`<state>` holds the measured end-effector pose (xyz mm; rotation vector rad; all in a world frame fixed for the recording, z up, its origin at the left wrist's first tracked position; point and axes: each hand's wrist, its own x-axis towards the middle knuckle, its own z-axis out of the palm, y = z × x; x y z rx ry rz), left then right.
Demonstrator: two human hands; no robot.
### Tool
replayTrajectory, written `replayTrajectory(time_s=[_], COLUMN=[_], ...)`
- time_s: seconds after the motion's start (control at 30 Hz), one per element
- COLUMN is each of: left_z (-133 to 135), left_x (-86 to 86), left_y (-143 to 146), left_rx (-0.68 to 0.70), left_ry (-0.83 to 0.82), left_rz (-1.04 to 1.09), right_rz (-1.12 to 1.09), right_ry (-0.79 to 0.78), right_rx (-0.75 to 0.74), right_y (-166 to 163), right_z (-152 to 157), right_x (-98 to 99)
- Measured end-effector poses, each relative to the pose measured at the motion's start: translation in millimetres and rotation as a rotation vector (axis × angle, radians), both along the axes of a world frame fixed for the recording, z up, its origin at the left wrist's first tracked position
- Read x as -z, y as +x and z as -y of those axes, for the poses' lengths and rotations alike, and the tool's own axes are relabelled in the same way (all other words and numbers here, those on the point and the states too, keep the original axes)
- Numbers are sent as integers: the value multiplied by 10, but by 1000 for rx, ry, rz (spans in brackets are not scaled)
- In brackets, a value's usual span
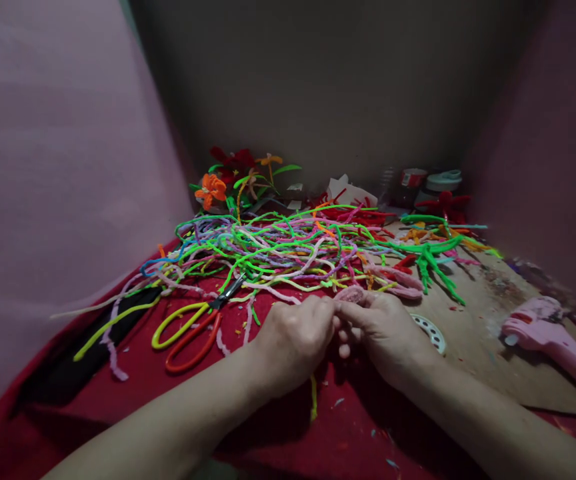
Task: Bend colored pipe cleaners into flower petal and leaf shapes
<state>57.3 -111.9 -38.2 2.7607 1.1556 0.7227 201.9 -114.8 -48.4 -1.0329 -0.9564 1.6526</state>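
Observation:
My left hand (298, 337) and my right hand (383, 330) meet above the red cloth, fingers pinched together. Between them they grip a pink pipe cleaner (351, 295), bent into a loop that sticks up past the fingertips; its lower part is hidden by the fingers. Just beyond lies a tangled heap of pipe cleaners (278, 257) in green, pink, purple and white. Scissors (201, 327) with one yellow and one red handle rest left of my left hand, blades toward the heap. More pink loops (401, 283) lie behind my right hand.
A pink hot glue gun (553, 340) lies on a brown board (483, 347) at right. A pale disc with holes (431, 333) sits partly behind my right wrist. Pipe-cleaner flowers (213, 190) stand at back left, a lidded jar (441, 187) at back right. Walls close in both sides.

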Motion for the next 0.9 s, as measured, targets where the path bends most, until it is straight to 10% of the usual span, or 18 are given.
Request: replayTrajectory(time_s=[0.2, 0.37, 0.5, 0.9], left_z=[79, -45, -192, -173], left_x=[-56, -185, -219, -271], left_y=[-13, -38, -108, -117], left_rx=[97, -61, 79, 0], left_ry=[28, -872, -1425, -1422], left_rz=[-91, 598, 765, 771], right_rz=[-67, 110, 258, 471], right_ry=[12, 188, 307, 632], right_rx=[-22, 41, 64, 131], right_y=[19, 54, 61, 74], right_z=[-2, 7, 30, 70], right_x=[15, -43, -74, -147])
